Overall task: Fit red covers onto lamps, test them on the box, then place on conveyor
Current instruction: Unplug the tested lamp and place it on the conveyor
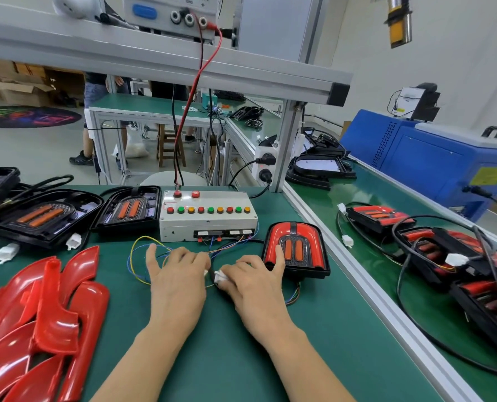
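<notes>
The lamp (pixel 296 249) with its red cover already on lies just right of the grip, the right hand's (pixel 256 282) thumb resting on its face. So the fitting is done for this one — the testing looks to be the step in hand. Both hands meet over a white plug (pixel 219 276): the right hand pinches it, and the left hand (pixel 177 274) seems to hold the mating piece, though its fingers curl over the spot and I cannot tell for sure. None of the lamp's lights show lit, so I'd judge the test not yet run.

Just beyond the grip sits the box (pixel 208 216) with its row of coloured buttons, thin wires (pixel 143 253) looping from it toward the hands. Left of the grip on the counter (pixel 241 358), two bare lamps (pixel 128 208) wait and loose covers (pixel 47 314) lie heaped — plenty left. Well to the right, finished lamps (pixel 377 216) lie on the conveyor (pixel 366 192).

The plug joint itself is hidden under fingers — the far-right lamps are blurred and cut off by the edge.
</notes>
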